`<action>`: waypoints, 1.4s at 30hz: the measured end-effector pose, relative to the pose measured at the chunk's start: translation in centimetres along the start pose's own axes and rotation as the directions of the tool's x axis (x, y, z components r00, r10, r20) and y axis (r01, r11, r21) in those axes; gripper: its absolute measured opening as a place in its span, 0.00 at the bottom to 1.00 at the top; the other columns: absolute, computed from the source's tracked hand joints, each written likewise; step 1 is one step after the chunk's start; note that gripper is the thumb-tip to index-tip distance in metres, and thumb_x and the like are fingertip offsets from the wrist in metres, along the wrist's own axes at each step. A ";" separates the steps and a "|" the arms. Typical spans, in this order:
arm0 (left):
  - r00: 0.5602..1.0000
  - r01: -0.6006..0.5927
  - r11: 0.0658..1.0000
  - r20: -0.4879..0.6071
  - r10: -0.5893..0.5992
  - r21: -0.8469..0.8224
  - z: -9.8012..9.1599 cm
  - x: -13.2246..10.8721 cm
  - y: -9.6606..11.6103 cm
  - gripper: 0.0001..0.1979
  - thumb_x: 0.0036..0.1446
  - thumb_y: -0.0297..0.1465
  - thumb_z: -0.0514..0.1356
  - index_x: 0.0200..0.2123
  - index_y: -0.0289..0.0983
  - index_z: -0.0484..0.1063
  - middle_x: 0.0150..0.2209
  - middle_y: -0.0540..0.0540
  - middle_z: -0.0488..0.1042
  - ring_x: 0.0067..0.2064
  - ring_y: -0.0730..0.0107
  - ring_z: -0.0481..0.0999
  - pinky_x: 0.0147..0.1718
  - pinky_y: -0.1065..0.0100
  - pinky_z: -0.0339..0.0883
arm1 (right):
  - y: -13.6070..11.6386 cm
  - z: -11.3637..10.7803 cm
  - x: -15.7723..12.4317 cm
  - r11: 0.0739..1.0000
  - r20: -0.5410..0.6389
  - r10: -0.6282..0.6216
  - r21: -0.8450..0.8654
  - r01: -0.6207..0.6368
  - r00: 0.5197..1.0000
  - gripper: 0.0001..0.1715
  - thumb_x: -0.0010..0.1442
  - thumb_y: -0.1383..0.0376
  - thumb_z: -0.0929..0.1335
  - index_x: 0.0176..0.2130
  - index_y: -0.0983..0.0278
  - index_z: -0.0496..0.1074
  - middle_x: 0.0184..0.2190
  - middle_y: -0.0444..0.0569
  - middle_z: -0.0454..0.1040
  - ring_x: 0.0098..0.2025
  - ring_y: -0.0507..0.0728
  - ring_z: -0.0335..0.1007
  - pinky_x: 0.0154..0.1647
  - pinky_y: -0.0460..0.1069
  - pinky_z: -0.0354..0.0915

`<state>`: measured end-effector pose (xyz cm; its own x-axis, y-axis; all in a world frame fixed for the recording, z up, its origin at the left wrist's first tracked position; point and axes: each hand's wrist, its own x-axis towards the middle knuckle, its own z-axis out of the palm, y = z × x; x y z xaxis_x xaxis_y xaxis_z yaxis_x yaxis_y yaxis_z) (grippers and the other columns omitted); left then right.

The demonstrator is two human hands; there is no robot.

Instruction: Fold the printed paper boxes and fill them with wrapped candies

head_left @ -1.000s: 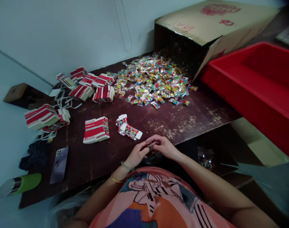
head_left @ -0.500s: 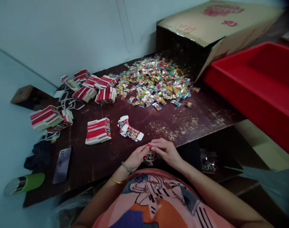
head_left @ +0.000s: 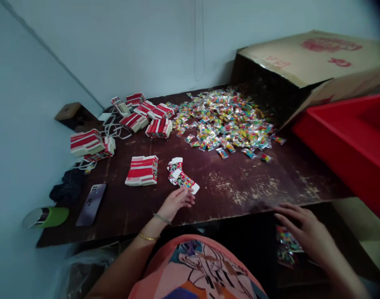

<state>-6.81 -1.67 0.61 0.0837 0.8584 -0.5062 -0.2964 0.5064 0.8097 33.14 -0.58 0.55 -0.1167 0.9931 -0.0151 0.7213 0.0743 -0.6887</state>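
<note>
My left hand (head_left: 176,200) rests on the dark wooden table (head_left: 240,187), fingers apart, its tips just below a small pile of flat colourful cartons (head_left: 181,177). My right hand (head_left: 304,226) is lowered past the table's front edge on the right, fingers spread, above a heap of colourful items (head_left: 286,247) on a lower level; it holds nothing that I can see. A stack of red-and-white flat cartons (head_left: 142,170) lies left of the small pile. A large pile of wrapped candies (head_left: 227,120) spreads across the back of the table.
A tipped cardboard box (head_left: 305,66) lies behind the candies. A red tray (head_left: 349,141) stands at the right. More carton stacks (head_left: 87,143) (head_left: 146,114) sit at the back left. A phone (head_left: 90,199), a green bottle (head_left: 46,216) and a dark glove (head_left: 67,189) lie at the left edge.
Both hands held a small carton together at the table's edge. Now they are apart: the left reaches toward the flat cartons, the right has dropped down to the right. The carton is no longer in hand.
</note>
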 end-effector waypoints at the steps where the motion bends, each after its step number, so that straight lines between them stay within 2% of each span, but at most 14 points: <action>1: 0.997 -0.033 0.999 -0.073 0.031 -0.015 -1.2 -0.1 0.3 0.19 0.52 0.41 0.63 0.40 0.32 0.72 0.32 0.44 0.74 0.32 0.69 0.74 0.31 0.70 0.65 | -1.1 1.6 0.7 0.998 0.018 -0.060 -0.004 0.060 0.998 0.22 0.56 0.46 0.66 0.39 0.57 0.78 0.45 0.53 0.75 0.49 0.67 0.70 0.53 0.64 0.63; 4: 0.967 -0.119 0.993 -0.227 0.113 -0.011 -3.8 -0.7 0.7 0.17 0.52 0.40 0.63 0.38 0.33 0.71 0.30 0.47 0.73 0.30 0.72 0.73 0.29 0.72 0.64 | -7.5 9.3 3.2 0.955 0.146 -0.277 0.148 0.256 0.950 0.18 0.63 0.54 0.63 0.47 0.58 0.74 0.48 0.53 0.73 0.53 0.62 0.67 0.55 0.59 0.63; 8: 0.950 -0.119 0.991 -0.284 0.133 0.064 -5.2 -1.7 0.4 0.18 0.50 0.40 0.63 0.39 0.34 0.71 0.31 0.47 0.73 0.31 0.71 0.74 0.30 0.72 0.65 | -15.4 19.1 6.7 0.893 0.102 -0.450 0.029 0.449 0.887 0.38 0.56 0.56 0.69 0.62 0.63 0.58 0.57 0.61 0.65 0.59 0.68 0.57 0.58 0.67 0.54; 12: 0.908 -0.129 0.984 -0.385 0.167 0.121 -5.0 -2.2 -1.0 0.24 0.49 0.40 0.65 0.48 0.36 0.69 0.41 0.43 0.73 0.39 0.68 0.75 0.37 0.68 0.68 | -16.8 22.4 7.5 0.863 0.103 -0.498 -0.035 0.504 0.861 0.35 0.55 0.63 0.68 0.60 0.66 0.60 0.55 0.62 0.65 0.55 0.68 0.59 0.55 0.65 0.55; 15: 0.937 -0.143 0.984 -0.306 0.169 0.103 -3.5 -1.9 -2.2 0.26 0.49 0.39 0.65 0.51 0.38 0.68 0.49 0.41 0.72 0.48 0.62 0.73 0.46 0.63 0.66 | -16.1 21.2 5.2 0.880 0.057 -0.474 0.062 0.471 0.879 0.35 0.57 0.64 0.67 0.61 0.68 0.57 0.55 0.62 0.65 0.52 0.66 0.61 0.52 0.62 0.60; 18: 0.984 -0.105 0.994 -0.143 0.108 0.032 -1.0 -1.3 -2.8 0.24 0.51 0.37 0.64 0.50 0.36 0.71 0.50 0.40 0.73 0.53 0.57 0.70 0.50 0.62 0.64 | -15.9 18.2 2.5 0.847 0.069 -0.523 0.148 0.510 0.849 0.40 0.58 0.60 0.67 0.64 0.64 0.51 0.58 0.60 0.61 0.57 0.65 0.58 0.56 0.62 0.58; 22: 0.998 0.038 0.999 0.057 -0.037 -0.015 1.7 -1.2 -3.0 0.20 0.47 0.32 0.66 0.45 0.35 0.74 0.41 0.44 0.77 0.44 0.62 0.74 0.42 0.65 0.66 | -15.6 13.8 1.7 0.837 0.018 -0.545 0.075 0.542 0.839 0.26 0.59 0.60 0.68 0.56 0.55 0.65 0.63 0.53 0.55 0.64 0.67 0.47 0.61 0.65 0.49; 25: 0.963 0.192 0.981 0.186 -0.196 0.037 2.9 -1.7 -3.2 0.15 0.39 0.29 0.69 0.34 0.33 0.75 0.29 0.48 0.76 0.32 0.68 0.73 0.34 0.69 0.65 | -15.1 11.5 2.3 0.822 0.129 -0.567 0.158 0.547 0.814 0.11 0.58 0.62 0.69 0.44 0.56 0.73 0.60 0.50 0.62 0.63 0.65 0.49 0.61 0.64 0.50; 29: 0.932 0.275 0.960 0.231 -0.280 0.056 3.6 -2.6 -2.8 0.15 0.37 0.30 0.70 0.30 0.33 0.72 0.24 0.52 0.72 0.25 0.76 0.68 0.27 0.73 0.61 | -14.7 9.7 3.1 0.814 0.352 -0.580 0.291 0.503 0.735 0.08 0.55 0.59 0.72 0.37 0.59 0.75 0.58 0.50 0.64 0.62 0.66 0.52 0.59 0.64 0.52; 33: 0.842 0.176 0.946 0.456 -0.287 0.271 3.7 -2.7 -1.7 0.16 0.40 0.34 0.70 0.32 0.32 0.72 0.27 0.48 0.74 0.27 0.73 0.70 0.28 0.72 0.63 | -14.6 8.4 4.2 0.776 0.518 -0.620 0.514 0.365 0.590 0.07 0.59 0.61 0.69 0.32 0.61 0.76 0.50 0.49 0.70 0.55 0.60 0.63 0.56 0.57 0.59; 35: 0.878 0.062 0.935 0.427 -0.217 0.348 3.7 -2.4 -1.7 0.16 0.42 0.37 0.69 0.28 0.32 0.72 0.25 0.49 0.72 0.26 0.73 0.69 0.28 0.71 0.62 | -14.5 8.0 4.6 0.749 0.550 -0.622 0.625 0.219 0.557 0.10 0.60 0.61 0.68 0.31 0.63 0.75 0.42 0.48 0.72 0.47 0.56 0.69 0.49 0.51 0.64; 38: 0.978 -0.075 0.918 0.209 -0.009 0.390 4.0 -2.1 -2.7 0.17 0.45 0.41 0.67 0.23 0.33 0.68 0.20 0.53 0.66 0.23 0.77 0.63 0.24 0.73 0.58 | -14.6 8.1 4.0 0.748 0.509 -0.498 0.661 0.051 0.702 0.08 0.62 0.61 0.66 0.38 0.63 0.72 0.36 0.46 0.72 0.38 0.53 0.70 0.41 0.48 0.66; 40: 0.992 -0.114 0.921 0.099 0.082 0.372 4.4 -2.2 -3.6 0.16 0.49 0.41 0.65 0.28 0.33 0.68 0.23 0.52 0.68 0.25 0.75 0.66 0.26 0.73 0.60 | -14.4 8.5 3.0 0.748 0.443 -0.389 0.663 -0.003 0.807 0.08 0.62 0.62 0.65 0.43 0.62 0.67 0.36 0.44 0.73 0.37 0.53 0.69 0.39 0.47 0.66; 42: 0.981 -0.183 0.921 0.004 0.194 0.344 4.8 -2.7 -4.2 0.16 0.52 0.37 0.64 0.39 0.35 0.66 0.30 0.50 0.71 0.31 0.72 0.70 0.31 0.72 0.64 | -14.0 9.0 1.9 0.741 0.392 -0.302 0.670 -0.044 0.869 0.13 0.60 0.62 0.67 0.44 0.61 0.64 0.35 0.44 0.73 0.35 0.52 0.68 0.37 0.46 0.65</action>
<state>-1.19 -5.67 0.03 0.0283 0.9405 -0.3387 0.0391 0.3376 0.9405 16.74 -0.57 3.62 -0.5868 0.8048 -0.0893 0.0829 -0.0500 -0.9953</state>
